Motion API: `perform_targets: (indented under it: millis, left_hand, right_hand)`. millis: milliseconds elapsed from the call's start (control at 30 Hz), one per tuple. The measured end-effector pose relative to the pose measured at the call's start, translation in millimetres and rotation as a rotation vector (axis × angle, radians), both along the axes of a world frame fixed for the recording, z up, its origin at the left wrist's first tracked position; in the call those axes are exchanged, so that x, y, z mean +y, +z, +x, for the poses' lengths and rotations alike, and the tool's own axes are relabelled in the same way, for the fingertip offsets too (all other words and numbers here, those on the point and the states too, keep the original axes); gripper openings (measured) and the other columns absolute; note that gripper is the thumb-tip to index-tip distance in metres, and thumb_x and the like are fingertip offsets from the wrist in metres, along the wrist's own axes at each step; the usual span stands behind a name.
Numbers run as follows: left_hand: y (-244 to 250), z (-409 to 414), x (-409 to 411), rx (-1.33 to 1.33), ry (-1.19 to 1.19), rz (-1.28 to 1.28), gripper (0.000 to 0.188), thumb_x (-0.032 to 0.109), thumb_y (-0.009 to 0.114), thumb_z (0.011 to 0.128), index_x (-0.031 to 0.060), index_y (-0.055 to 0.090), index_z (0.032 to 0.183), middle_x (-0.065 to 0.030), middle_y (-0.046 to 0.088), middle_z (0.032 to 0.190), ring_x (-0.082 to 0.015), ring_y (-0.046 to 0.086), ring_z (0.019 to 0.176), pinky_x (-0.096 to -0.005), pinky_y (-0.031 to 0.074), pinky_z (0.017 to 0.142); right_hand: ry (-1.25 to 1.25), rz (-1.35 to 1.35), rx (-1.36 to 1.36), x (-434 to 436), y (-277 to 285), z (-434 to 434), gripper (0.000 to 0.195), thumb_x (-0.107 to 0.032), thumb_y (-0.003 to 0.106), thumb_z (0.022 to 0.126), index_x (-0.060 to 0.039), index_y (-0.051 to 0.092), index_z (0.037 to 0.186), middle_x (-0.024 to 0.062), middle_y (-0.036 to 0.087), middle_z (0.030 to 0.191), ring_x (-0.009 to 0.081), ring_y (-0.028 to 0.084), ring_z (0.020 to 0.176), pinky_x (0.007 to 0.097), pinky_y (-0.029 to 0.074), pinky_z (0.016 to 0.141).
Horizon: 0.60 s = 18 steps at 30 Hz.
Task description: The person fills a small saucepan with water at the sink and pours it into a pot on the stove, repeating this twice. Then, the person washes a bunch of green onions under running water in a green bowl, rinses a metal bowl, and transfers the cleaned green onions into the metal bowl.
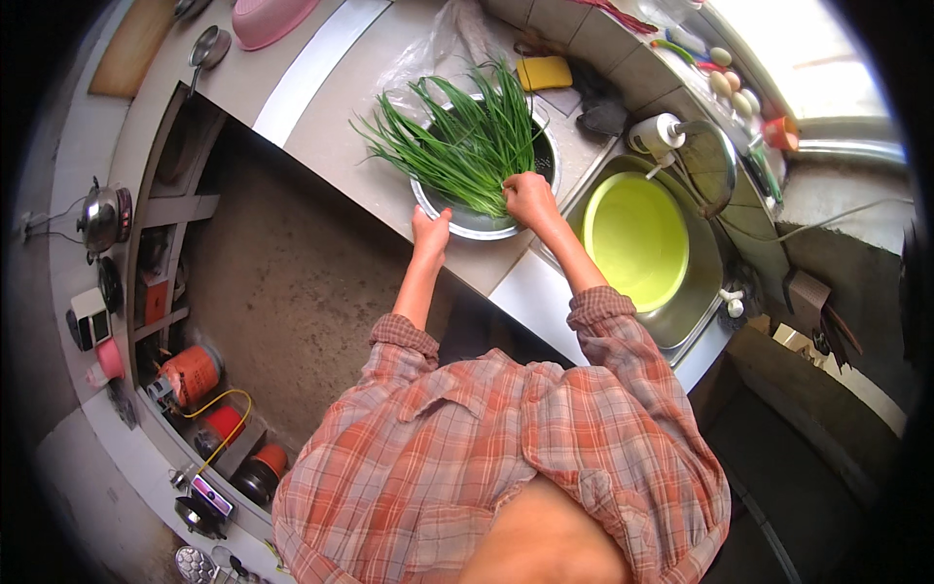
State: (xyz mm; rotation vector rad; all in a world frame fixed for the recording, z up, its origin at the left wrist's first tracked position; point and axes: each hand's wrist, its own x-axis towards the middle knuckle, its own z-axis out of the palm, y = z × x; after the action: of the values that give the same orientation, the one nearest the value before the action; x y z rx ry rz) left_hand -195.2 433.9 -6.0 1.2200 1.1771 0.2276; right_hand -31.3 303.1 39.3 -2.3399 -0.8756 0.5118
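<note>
A bundle of long, thin green chives (467,146) lies in a metal colander (485,234) on the counter, its leaf tips hanging past the far and left rim. Small holes show in the colander's right wall. My left hand (430,233) grips the near left rim, the thumb on top. At the pale stem ends my right hand (531,201) has its fingers closed on the chives; the fingertips are partly hidden. Just right of it, a lime-green plastic basin (635,241) sits in the steel sink (706,285).
Beyond the colander are a clear plastic bag (438,51) and a yellow sponge (544,73). A curved faucet (719,171) overhangs the basin. Several eggs (730,84) line the window ledge. Left, a pink basin (270,22) and a metal ladle (209,47) rest on the counter.
</note>
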Motion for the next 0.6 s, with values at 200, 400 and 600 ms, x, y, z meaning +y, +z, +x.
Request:
perform_targets:
  millis: [200, 400, 600]
  left_hand:
    - [29, 2, -1, -0.042, 0.075, -0.190, 0.030, 0.001, 0.063, 0.081, 0.0019, 0.051, 0.109, -0.0087, 0.061, 0.100, -0.0194, 0.061, 0.088, -0.0331, 0.052, 0.067]
    - [20, 1, 6, -0.176, 0.119, -0.444, 0.031, 0.008, 0.065, 0.085, 0.0027, 0.050, 0.111, -0.0108, 0.061, 0.101, -0.0263, 0.064, 0.089, -0.0443, 0.057, 0.064]
    - [26, -7, 6, -0.156, -0.008, -0.486, 0.038, 0.013, 0.064, 0.087, 0.0009, 0.047, 0.119, -0.0127, 0.057, 0.113, -0.0302, 0.058, 0.106, -0.0502, 0.051, 0.086]
  right_hand:
    - [-0.061, 0.053, 0.008, 5, 22, -17, 0.015, -0.014, 0.064, 0.079, -0.0029, 0.069, 0.087, 0.0195, 0.064, 0.088, 0.0373, 0.062, 0.083, 0.0446, 0.050, 0.076]
    - [-0.298, 0.329, 0.083, -73, 58, -27, 0.014, -0.010, 0.063, 0.082, -0.0031, 0.069, 0.093, 0.0164, 0.065, 0.085, 0.0315, 0.064, 0.076, 0.0368, 0.050, 0.070]
    - [-0.706, 0.121, 0.105, -221, 3, -19, 0.020, -0.015, 0.059, 0.084, -0.0022, 0.069, 0.095, 0.0180, 0.067, 0.092, 0.0316, 0.066, 0.085, 0.0359, 0.051, 0.078]
